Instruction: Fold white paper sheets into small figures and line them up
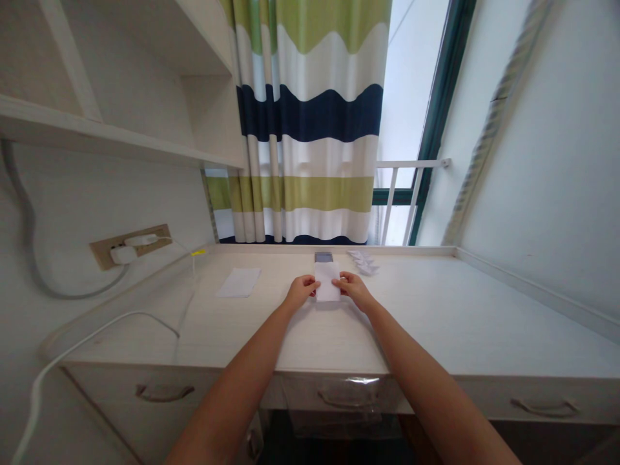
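Between my two hands is a small white sheet of paper (328, 284), held upright or tilted a little above the desk. My left hand (303, 290) pinches its left edge, and my right hand (354, 289) pinches its right edge with the thumb on the front face. Just behind the paper lies a small dark grey rectangular object (323, 257), partly covered by it. To the right of that rests a row of folded white paper pieces (363, 263). Farther left, white paper sheets (240, 282) lie flat on the desk.
The white desk (484, 310) has drawers with handles along its front. A white cable (140, 313) crosses its left side, running near a wall socket (130, 245) with plugs. Shelves overhang at upper left. A striped curtain (329, 155) hangs behind the desk.
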A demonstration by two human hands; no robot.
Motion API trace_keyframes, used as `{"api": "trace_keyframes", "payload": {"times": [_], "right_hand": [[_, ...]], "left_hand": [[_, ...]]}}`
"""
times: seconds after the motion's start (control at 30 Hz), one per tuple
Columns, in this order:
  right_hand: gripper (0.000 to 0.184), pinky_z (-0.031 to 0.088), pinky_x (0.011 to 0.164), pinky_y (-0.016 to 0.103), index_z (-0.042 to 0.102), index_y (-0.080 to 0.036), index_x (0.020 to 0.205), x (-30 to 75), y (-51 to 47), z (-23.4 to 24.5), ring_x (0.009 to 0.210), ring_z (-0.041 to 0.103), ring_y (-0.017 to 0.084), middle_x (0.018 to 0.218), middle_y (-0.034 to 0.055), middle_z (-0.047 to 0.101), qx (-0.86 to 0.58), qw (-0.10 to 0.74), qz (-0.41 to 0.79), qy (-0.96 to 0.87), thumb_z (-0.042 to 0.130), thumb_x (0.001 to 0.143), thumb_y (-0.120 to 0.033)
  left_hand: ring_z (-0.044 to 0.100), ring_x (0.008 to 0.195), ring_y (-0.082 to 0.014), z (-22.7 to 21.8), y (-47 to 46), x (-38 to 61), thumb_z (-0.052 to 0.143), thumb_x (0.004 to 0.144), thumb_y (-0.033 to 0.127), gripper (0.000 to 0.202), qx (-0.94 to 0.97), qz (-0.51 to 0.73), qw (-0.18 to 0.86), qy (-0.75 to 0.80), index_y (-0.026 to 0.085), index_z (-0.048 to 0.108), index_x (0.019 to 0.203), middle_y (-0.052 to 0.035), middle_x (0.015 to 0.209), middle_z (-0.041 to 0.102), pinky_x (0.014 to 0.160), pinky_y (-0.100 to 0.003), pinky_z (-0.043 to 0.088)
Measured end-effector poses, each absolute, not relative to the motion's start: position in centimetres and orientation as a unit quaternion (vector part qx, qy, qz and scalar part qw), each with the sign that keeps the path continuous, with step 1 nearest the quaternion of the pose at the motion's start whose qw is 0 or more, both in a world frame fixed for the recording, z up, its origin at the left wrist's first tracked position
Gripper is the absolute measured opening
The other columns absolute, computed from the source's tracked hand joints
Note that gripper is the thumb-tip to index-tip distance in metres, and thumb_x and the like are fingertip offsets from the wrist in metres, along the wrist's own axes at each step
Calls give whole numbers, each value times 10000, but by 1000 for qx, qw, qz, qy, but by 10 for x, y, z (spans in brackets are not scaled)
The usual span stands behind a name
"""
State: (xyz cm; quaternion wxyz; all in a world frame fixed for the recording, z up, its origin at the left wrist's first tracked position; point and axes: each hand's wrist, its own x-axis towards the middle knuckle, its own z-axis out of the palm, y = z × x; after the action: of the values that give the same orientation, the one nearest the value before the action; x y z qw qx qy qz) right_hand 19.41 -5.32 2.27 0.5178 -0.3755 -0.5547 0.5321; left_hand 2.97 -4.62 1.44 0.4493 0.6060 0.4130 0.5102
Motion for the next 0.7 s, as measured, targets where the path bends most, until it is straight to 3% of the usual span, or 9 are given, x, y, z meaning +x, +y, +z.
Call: {"api": "trace_keyframes", "payload": {"times": [0.27,0.7], "right_hand": [[302,457,589,262,533,-166,680,193,-53,22,570,560,124,586,-10,597,-386,522,532,-544,703,487,-325],[203,449,546,221,579,-156,604,199,-47,20,521,533,86,592,-8,590,-394,520,542,-530,693,512,-297]], "left_hand": [[515,533,-98,15,-48,30,611,581,339,233,602,501,465,413,120,579,656,-17,604,574,489,-207,414],[482,482,-90,7,-38,26,573,591,303,178,610,527,419,418,126,545,593,17,523,522,492,-213,400]]}}
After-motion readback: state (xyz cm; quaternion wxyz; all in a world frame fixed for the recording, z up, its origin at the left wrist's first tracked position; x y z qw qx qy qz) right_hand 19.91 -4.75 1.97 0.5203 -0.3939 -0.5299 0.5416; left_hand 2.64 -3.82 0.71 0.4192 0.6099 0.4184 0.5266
